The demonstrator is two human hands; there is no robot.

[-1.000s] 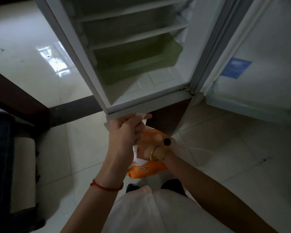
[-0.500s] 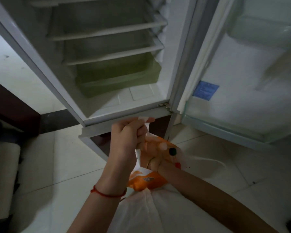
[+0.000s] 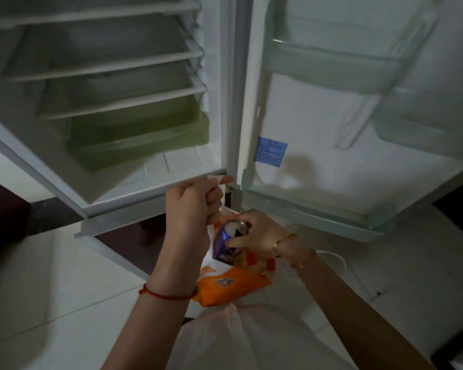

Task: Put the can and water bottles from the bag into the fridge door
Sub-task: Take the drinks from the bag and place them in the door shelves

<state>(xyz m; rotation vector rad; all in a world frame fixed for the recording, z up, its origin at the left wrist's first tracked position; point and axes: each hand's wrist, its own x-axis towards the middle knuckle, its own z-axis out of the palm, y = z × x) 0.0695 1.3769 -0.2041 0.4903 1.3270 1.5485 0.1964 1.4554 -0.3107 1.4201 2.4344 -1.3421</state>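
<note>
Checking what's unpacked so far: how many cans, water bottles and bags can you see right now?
Cans: 1, purple can gripped by the right hand
Water bottles: 0 visible
Bags: 1, orange-and-white bag held up by the left hand
Total: 2

The room is dim. Pale glossy floor tiles (image 3: 64, 303) with thin grout lines cover the ground. A dark brown skirting (image 3: 8, 209) runs along the left side, below a pale wall. A white cord (image 3: 334, 259) lies looped on the tiles at right.
</note>
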